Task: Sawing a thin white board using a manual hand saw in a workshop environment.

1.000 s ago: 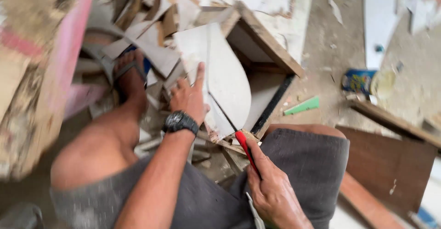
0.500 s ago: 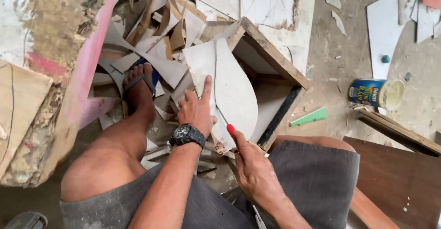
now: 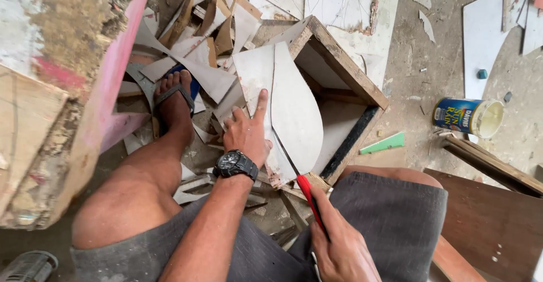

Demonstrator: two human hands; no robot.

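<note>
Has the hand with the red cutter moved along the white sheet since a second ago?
Yes. The right hand with the red cutter sits lower, nearer the wooden box's near corner and the sheet's near end; the left hand presses the sheet.

Red tool (image 3: 310, 198) — its rear hidden in the right hand (image 3: 342, 248) — wrist cut off below.

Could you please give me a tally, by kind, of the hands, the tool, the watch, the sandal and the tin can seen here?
Hands: 2 — left hand flat on the pale cut sheet, right hand around the red-handled tool
Red-handled tool: 1
Wristwatch: 1
Sandal: 1
Tin can: 1
Total: 6
</note>
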